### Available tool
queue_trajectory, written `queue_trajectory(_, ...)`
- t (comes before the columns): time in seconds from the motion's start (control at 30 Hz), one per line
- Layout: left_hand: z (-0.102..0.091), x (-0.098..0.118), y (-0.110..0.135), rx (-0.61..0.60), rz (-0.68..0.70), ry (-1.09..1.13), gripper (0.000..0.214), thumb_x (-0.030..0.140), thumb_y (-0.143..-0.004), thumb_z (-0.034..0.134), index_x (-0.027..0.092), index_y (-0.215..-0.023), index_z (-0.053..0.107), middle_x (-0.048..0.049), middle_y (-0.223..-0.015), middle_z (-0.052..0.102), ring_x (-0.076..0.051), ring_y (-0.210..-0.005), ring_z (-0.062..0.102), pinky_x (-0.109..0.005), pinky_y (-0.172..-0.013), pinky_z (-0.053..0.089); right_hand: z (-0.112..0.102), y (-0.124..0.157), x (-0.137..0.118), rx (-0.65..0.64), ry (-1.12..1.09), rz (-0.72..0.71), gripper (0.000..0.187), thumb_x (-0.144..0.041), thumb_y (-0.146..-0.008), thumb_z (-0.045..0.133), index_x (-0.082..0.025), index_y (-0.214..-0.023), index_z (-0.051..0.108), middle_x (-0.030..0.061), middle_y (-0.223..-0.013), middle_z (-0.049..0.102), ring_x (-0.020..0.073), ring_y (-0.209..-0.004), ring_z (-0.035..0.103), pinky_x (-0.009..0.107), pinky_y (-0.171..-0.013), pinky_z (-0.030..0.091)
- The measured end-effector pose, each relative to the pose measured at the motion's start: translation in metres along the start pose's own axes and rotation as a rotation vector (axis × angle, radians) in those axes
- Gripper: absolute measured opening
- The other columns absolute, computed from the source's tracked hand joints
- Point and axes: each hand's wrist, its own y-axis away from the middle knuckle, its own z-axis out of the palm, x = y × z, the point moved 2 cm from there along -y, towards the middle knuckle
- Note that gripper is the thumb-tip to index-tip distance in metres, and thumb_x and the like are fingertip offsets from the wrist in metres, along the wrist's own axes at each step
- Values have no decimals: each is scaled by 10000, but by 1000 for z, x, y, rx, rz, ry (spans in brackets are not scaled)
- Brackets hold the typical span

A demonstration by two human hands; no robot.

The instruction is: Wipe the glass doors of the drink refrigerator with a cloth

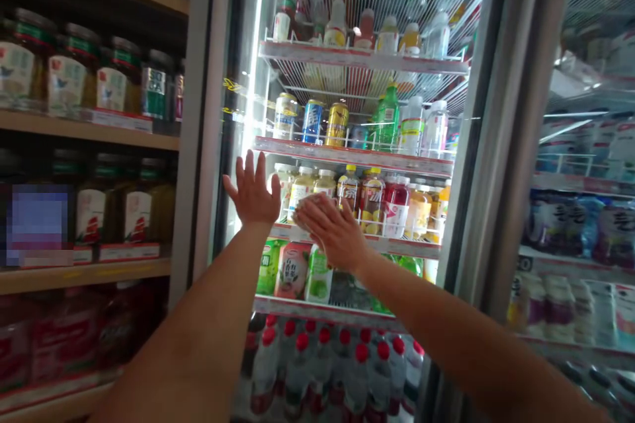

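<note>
My left hand (254, 193) is open with its fingers spread, pressed flat against the glass door (238, 99) of a drinks cooler. My right hand (331, 230) lies flat on the same glass just to the right, its fingers stretched out and pointing left. A pale patch at its fingertips is too unclear to name. Behind the glass at hand height stands a row of juice bottles (377, 201). Above them are cans (312, 122), and cartons (292, 271) sit on the shelf below.
Wooden shelves of jars (69, 79) stand to the left of the cooler. Red-capped water bottles (322, 370) fill its bottom shelf. A second glass-door cooler (580, 225) with packaged goods is on the right, past a metal frame (501, 145).
</note>
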Motion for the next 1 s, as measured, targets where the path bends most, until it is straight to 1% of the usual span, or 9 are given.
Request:
queue_trajectory(0.07, -1, 1, 0, -8, 2, -7, 625, 420, -1006, 391, 197, -1589, 352, -118, -1673, 271, -310, -1568, 179, -591, -1264, 5, -2, 0, 6, -20, -27, -83, 503, -334, -1052, 432, -308, -1554, 405, -68, -1628, 406, 243, -1544, 268, 524, -1292, -82)
queue_trajectory(0.13, -2, 2, 0, -21, 2, -11, 633, 417, -1004, 390, 184, -1590, 346, -124, -1673, 267, -319, -1567, 178, -606, -1261, 11, -9, -2, 32, -53, -38, -53, 509, -341, -1055, 425, -338, -1562, 379, -67, -1630, 403, 233, -1548, 262, 540, -1291, -66)
queue_trajectory(0.3, 0, 0, 0, -16, -5, 1, 632, 418, -999, 400, 203, -1591, 347, -110, -1676, 265, -303, -1571, 171, -591, -1264, 3, -38, -7, 115, -25, 75, 448, 536, -376, -1065, 366, -314, -1596, 313, 24, -1673, 322, 314, -1569, 193, 678, -1236, 94)
queue_trajectory(0.4, 0, 1, 0, -5, -10, 13, 627, 423, -1003, 397, 220, -1594, 340, -100, -1677, 265, -289, -1573, 164, -569, -1268, -17, -43, -2, 123, 20, 123, 607, 552, -407, -1061, 362, -263, -1594, 338, 62, -1680, 302, 350, -1571, 163, 677, -1229, 139)
queue_trajectory(0.6, -3, 7, 1, -19, -21, -26, 610, 400, -1014, 380, 189, -1585, 354, -112, -1673, 272, -284, -1572, 171, -564, -1270, 9, -14, 8, 47, -72, -2, 309, 602, -422, -1035, 439, -296, -1607, 301, 11, -1697, 266, 331, -1588, 84, 602, -1272, 98)
queue_trajectory(0.77, -3, 8, 0, -18, -5, -46, 613, 402, -1011, 388, 185, -1583, 353, -114, -1673, 271, -284, -1570, 179, -574, -1271, 28, 7, 13, -10, -119, -128, 75, 638, -411, -1014, 488, -279, -1607, 297, -16, -1694, 269, 305, -1586, 116, 571, -1291, 52)
queue_trajectory(0.87, -2, 6, 0, -19, -7, -39, 621, 416, -1006, 392, 202, -1587, 348, -112, -1674, 270, -284, -1572, 176, -569, -1272, 28, 6, 16, -6, -145, -152, -84, 562, -363, -1043, 422, -306, -1593, 319, -48, -1676, 310, 259, -1573, 191, 558, -1293, 94)
queue_trajectory(0.93, -2, 6, 0, -17, -11, -26, 623, 425, -1006, 389, 198, -1586, 352, -118, -1671, 276, -288, -1570, 180, -572, -1271, 23, -3, 19, 18, -171, -140, -118, 539, -335, -1052, 402, -339, -1585, 320, -68, -1665, 331, 225, -1569, 207, 550, -1297, 87)
queue_trajectory(1.0, -2, 5, 0, -13, -5, -12, 627, 428, -1010, 380, 183, -1587, 347, -124, -1672, 273, -292, -1571, 175, -575, -1270, 10, -18, 25, 56, -179, -99, -39, 536, -338, -1052, 411, -368, -1580, 320, -67, -1656, 353, 223, -1573, 197, 560, -1294, 66)
